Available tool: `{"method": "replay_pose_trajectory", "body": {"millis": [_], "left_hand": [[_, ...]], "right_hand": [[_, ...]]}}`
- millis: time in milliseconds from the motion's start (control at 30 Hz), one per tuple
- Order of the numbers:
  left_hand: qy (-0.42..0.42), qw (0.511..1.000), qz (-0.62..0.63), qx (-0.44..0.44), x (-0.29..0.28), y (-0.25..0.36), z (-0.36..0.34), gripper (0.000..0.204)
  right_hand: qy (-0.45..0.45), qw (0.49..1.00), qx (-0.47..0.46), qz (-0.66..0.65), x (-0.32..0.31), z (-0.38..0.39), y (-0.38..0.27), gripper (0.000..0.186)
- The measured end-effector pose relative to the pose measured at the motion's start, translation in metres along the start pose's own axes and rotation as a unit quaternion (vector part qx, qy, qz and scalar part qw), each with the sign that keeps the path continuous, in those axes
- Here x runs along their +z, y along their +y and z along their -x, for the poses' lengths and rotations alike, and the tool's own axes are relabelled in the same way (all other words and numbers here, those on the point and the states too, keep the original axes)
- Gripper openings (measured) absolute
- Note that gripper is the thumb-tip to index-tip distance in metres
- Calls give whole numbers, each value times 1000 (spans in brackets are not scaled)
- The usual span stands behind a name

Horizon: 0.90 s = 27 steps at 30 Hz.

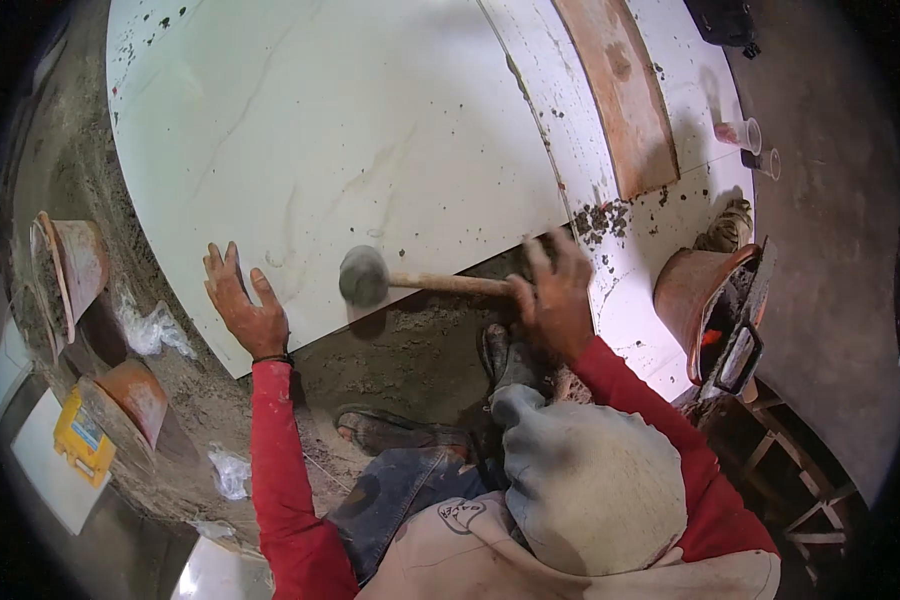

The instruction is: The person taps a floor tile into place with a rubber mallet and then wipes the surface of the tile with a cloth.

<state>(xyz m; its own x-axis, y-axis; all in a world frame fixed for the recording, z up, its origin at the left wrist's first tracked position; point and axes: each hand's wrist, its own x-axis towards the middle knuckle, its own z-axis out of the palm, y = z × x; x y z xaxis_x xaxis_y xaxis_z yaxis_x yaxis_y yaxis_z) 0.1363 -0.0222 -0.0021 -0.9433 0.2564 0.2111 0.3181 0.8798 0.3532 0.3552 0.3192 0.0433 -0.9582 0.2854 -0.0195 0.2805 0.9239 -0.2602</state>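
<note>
At the near edge of a big white tile point(350, 130), the person's left hand point(247, 315) is over the left corner, fingers spread apart and open, nothing in them; can't tell how hard it presses; right hand point(555, 300) is by the near right corner, thumb and fingers around the end of a mallet point(450, 283), fingers blurred and partly stretched out, grip looks loose; mallet lies across between the two hands, handle pointing right, dark round head point(364, 277) to the left, over the tile, its shadow just below; can't tell if head touches tile; grey mortar point(410, 350) below the tile edge, shoe point(400, 430) on it; red sleeves point(282, 450) on both arms, dark band point(272, 358) at left wrist.

Right side: bucket point(682, 290), reddish-brown, tilted look, a dirty tool with a black handle point(742, 360) at its rim; rag-like bundle point(727, 226) just behind it; dark crumbs point(602, 222) on the white strip near the tile corner; long brown board point(625, 90) farther up; two clear cups point(740, 133) beyond, at the strip's outer edge.

Left side: two more reddish-brown pots point(85, 262), one above the other, apart; crumpled clear plastic point(155, 328) near the upper one; yellow pack point(83, 440) beside the lower one, on a white slab point(45, 470).
</note>
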Motion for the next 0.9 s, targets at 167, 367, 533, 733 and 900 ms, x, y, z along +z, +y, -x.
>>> {"method": "replay_pose_trajectory", "body": {"millis": [167, 367, 533, 733, 900], "left_hand": [[-1, 1000, -2, 5, 3, 0, -1, 48], [-3, 1000, 2, 1, 1, 2, -1, 48], [-3, 1000, 7, -1, 0, 5, -1, 47], [-3, 1000, 7, 2, 1, 3, -2, 47], [-7, 1000, 1, 0, -1, 1, -2, 46]], "right_hand": [[-15, 985, 55, 163, 4, 1, 36, 66], [-3, 984, 53, 169, 8, -3, 30, 68], [-19, 977, 71, 201, 7, -1, 32, 72], [-20, 976, 104, 190, 2, -2, 35, 70], [-17, 978, 108, 179, -10, 1, 45, 64]]}}
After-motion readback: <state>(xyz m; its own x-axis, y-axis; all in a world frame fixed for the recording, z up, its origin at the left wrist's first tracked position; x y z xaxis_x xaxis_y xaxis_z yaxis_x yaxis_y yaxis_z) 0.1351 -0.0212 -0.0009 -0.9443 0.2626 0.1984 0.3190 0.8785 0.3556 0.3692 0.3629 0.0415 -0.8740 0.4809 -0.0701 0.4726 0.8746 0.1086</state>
